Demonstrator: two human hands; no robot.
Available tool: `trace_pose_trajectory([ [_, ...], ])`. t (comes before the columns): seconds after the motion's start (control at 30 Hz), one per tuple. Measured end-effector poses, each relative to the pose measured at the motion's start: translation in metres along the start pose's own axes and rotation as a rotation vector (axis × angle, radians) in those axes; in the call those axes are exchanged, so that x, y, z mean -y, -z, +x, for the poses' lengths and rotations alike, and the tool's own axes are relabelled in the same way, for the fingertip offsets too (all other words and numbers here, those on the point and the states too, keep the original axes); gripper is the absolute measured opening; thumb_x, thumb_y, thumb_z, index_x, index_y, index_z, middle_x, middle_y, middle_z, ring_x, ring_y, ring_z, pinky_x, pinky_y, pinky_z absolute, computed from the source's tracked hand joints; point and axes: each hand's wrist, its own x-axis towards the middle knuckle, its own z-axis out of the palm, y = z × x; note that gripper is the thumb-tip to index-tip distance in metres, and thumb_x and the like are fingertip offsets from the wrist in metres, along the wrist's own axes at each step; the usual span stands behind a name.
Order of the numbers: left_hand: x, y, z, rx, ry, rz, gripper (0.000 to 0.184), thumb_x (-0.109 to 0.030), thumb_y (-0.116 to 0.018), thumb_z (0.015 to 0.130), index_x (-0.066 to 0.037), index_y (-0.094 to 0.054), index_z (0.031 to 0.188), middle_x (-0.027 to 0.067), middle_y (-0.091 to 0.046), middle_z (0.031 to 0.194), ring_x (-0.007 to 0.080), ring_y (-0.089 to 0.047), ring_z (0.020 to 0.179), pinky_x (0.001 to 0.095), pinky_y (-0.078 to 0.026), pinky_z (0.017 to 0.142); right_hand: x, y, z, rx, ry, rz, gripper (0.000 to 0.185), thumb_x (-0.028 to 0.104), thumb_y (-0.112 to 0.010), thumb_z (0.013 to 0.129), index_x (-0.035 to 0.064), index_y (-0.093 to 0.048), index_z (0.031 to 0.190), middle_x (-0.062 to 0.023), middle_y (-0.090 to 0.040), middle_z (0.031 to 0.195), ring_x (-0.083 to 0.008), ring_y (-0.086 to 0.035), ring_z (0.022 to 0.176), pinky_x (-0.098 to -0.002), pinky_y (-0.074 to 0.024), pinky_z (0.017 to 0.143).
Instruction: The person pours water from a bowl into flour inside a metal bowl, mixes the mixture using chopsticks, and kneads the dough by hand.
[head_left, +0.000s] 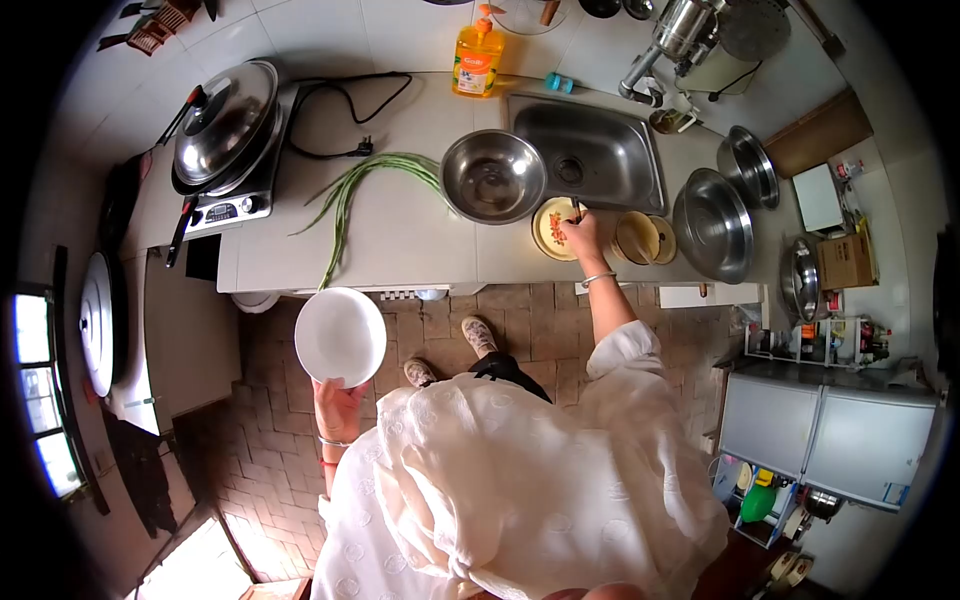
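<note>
My left hand [340, 400] grips the lower rim of a white bowl [340, 338], held out over the floor in front of the counter. Beyond the bowl, long green beans [350, 190] lie in a curve along the counter. My right hand [582, 238] reaches over a small yellowish plate [543, 232] with chopped red pieces [558, 228] on it. Its fingers are closed around a small dark thing that I cannot make out. A steel basin [493, 176] stands just left of that plate, and a yellowish cup [636, 238] is on its right.
A covered wok [228, 115] sits on an induction cooker [230, 208] at the left. A black cord [345, 95] lies behind the beans. The sink [600, 150] has an orange soap bottle [477, 60] behind it. Steel bowls [712, 225] stand at right.
</note>
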Motion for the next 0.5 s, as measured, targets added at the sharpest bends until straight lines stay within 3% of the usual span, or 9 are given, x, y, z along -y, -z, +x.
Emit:
trace_pose_trajectory([
  [0.07,0.003,0.007,-0.005,-0.008,0.008,-0.021,0.058,-0.011,-0.058,0.077,-0.013,-0.04,0.132,0.0094,-0.054,0.12,0.0259,-0.061,0.099,0.0363,-0.057,0.077,-0.008,-0.007,0.004,0.027,-0.031,0.004,0.009,0.008,-0.063,0.076,0.0007,-0.059,0.079,-0.008,-0.063,0.068,-0.0161,-0.062,0.062,-0.0339,-0.0509,0.057],
  [0.17,0.009,0.0,-0.015,-0.076,0.022,-0.036,0.059,-0.01,-0.057,0.075,-0.013,-0.041,0.131,0.0104,-0.054,0.12,0.0257,-0.061,0.098,0.0353,-0.057,0.075,0.017,0.004,-0.013,0.079,-0.068,0.237,0.02,0.005,-0.069,0.073,0.0041,-0.05,0.076,-0.0023,-0.055,0.063,-0.0107,-0.054,0.049,-0.0262,-0.043,0.045],
  [0.27,0.011,-0.006,-0.018,-0.199,-0.001,-0.048,0.059,-0.01,-0.057,0.073,-0.013,-0.042,0.13,0.0121,-0.055,0.118,0.0255,-0.062,0.092,0.0345,-0.057,0.072,0.034,0.022,-0.022,0.017,-0.088,0.182,0.021,0.014,-0.069,0.076,0.005,-0.05,0.075,-0.0018,-0.055,0.064,-0.012,-0.055,0.053,-0.0284,-0.0439,0.05],
  [0.37,0.013,0.008,-0.017,-0.211,0.003,-0.04,0.06,-0.01,-0.057,0.071,-0.013,-0.042,0.129,0.0132,-0.056,0.114,0.0254,-0.063,0.087,0.0339,-0.058,0.07,0.003,0.041,-0.023,-0.158,0.038,-0.163,0.025,0.024,-0.068,0.078,0.0032,-0.055,0.081,-0.0067,-0.061,0.07,-0.0235,-0.062,0.065,-0.0365,-0.0483,0.062],
  [0.4,0.015,0.009,-0.016,-0.209,0.006,-0.056,0.06,-0.01,-0.058,0.071,-0.013,-0.042,0.129,0.0132,-0.057,0.113,0.0252,-0.063,0.086,0.0339,-0.058,0.07,0.006,0.048,-0.031,-0.203,-0.016,-0.227,0.026,0.023,-0.066,0.08,0.0053,-0.049,0.073,-0.0024,-0.054,0.065,-0.0149,-0.055,0.065,-0.0342,-0.0452,0.062],
  [0.5,0.023,0.007,-0.015,-0.199,0.018,-0.093,0.059,-0.01,-0.059,0.071,-0.012,-0.043,0.128,0.0133,-0.058,0.111,0.025,-0.064,0.084,0.0337,-0.058,0.068,-0.021,0.055,-0.034,-0.143,-0.066,-0.282,0.025,0.022,-0.067,0.079,0.0054,-0.049,0.073,-0.0018,-0.054,0.066,-0.0168,-0.056,0.066,-0.0338,-0.0456,0.064],
])
